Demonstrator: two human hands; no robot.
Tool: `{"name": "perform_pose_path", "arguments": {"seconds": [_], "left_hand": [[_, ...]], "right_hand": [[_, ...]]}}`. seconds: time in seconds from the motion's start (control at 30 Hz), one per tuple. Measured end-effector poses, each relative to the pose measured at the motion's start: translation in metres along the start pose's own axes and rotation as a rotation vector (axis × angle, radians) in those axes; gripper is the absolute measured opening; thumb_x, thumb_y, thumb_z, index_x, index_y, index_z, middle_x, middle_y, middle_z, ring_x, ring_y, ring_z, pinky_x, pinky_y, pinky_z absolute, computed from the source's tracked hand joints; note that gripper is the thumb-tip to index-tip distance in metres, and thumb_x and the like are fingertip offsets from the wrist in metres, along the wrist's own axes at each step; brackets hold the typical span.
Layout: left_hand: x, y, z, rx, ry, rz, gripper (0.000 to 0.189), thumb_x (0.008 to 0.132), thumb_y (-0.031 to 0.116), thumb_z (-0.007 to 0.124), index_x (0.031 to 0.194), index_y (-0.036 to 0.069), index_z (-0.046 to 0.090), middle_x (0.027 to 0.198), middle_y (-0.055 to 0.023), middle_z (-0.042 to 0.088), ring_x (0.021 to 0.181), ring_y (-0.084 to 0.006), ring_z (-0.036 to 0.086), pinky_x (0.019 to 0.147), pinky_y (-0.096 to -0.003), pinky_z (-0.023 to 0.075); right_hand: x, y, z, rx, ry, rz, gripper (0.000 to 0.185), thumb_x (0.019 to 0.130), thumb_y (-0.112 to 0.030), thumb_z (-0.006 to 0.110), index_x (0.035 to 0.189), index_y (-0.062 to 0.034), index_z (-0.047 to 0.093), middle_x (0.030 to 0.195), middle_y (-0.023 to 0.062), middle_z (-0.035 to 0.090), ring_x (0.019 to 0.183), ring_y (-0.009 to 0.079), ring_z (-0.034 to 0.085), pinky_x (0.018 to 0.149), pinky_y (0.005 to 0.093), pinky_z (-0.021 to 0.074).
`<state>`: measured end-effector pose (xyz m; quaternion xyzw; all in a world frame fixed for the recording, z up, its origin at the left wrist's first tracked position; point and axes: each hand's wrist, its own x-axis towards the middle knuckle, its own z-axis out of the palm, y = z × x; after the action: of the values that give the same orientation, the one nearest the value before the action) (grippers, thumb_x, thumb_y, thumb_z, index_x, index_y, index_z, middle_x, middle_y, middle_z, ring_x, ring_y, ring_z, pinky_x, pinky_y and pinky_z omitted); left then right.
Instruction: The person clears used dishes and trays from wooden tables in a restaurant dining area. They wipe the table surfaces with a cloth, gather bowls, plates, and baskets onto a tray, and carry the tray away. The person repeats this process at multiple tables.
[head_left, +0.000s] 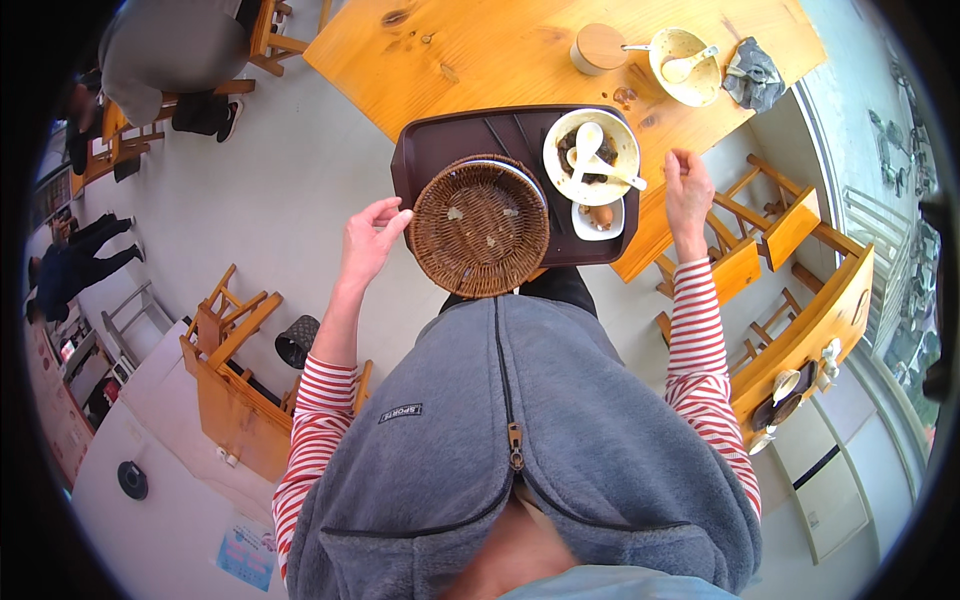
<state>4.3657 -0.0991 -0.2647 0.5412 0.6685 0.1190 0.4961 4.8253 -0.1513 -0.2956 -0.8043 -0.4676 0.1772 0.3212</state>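
My left hand (370, 240) is at the left edge of a dark brown plastic tray (442, 135), beside the rim of a round wicker basket (480, 225). Its thumb and fingers are apart; contact with the edge is unclear. The basket holds a few pale scraps and covers most of a white-rimmed dish. My right hand (688, 191), loosely curled and holding nothing visible, hovers right of the tray. On the tray's right side sit a bowl (559, 169) with dark food remains and two white spoons (589, 142), and a small square white dish (592, 229) with brownish scraps.
The wooden table (480, 52) also bears a lidded canister (598, 49), a soiled bowl (686, 86) with a spoon, a crumpled grey cloth (754, 75) and spills. Wooden stools (731, 270) stand close right. A waste bin (298, 341) is left; people are farther off.
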Motion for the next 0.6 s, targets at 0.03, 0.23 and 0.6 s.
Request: {"name": "perform_pose_path", "arguments": {"seconds": [0.03, 0.23, 0.6], "left_hand": [[0.006, 0.011, -0.001, 0.017, 0.067, 0.082, 0.038, 0.086, 0.017, 0.073, 0.118, -0.002, 0.066, 0.095, -0.0115, 0.070, 0.082, -0.0163, 0.067, 0.071, -0.0299, 0.0575], [0.097, 0.113, 0.048, 0.114, 0.111, 0.575, 0.066, 0.080, 0.019, 0.077, 0.137, 0.002, 0.050, 0.117, -0.0175, 0.060, 0.106, -0.0255, 0.062, 0.083, -0.0363, 0.0561], [0.215, 0.235, 0.229, 0.710, -0.142, 0.718, 0.095, 0.067, 0.012, 0.080, 0.149, 0.013, 0.032, 0.140, -0.0178, 0.041, 0.131, -0.0355, 0.041, 0.106, -0.0438, 0.0418]], "right_hand": [[0.024, 0.008, -0.002, -0.095, 0.013, -0.062, 0.020, 0.092, -0.015, 0.064, 0.102, 0.0027, 0.064, 0.089, 0.0151, 0.066, 0.080, 0.0252, 0.065, 0.075, 0.0367, 0.0521], [0.114, 0.048, 0.003, -0.190, 0.166, -0.026, 0.034, 0.088, -0.016, 0.067, 0.116, 0.0023, 0.058, 0.114, 0.0183, 0.060, 0.103, 0.0302, 0.060, 0.090, 0.0401, 0.0481], [0.172, 0.141, -0.017, 0.225, -0.040, 0.281, 0.043, 0.092, -0.020, 0.063, 0.126, 0.0052, 0.055, 0.121, 0.0177, 0.062, 0.109, 0.0276, 0.062, 0.093, 0.0369, 0.0502]]}}
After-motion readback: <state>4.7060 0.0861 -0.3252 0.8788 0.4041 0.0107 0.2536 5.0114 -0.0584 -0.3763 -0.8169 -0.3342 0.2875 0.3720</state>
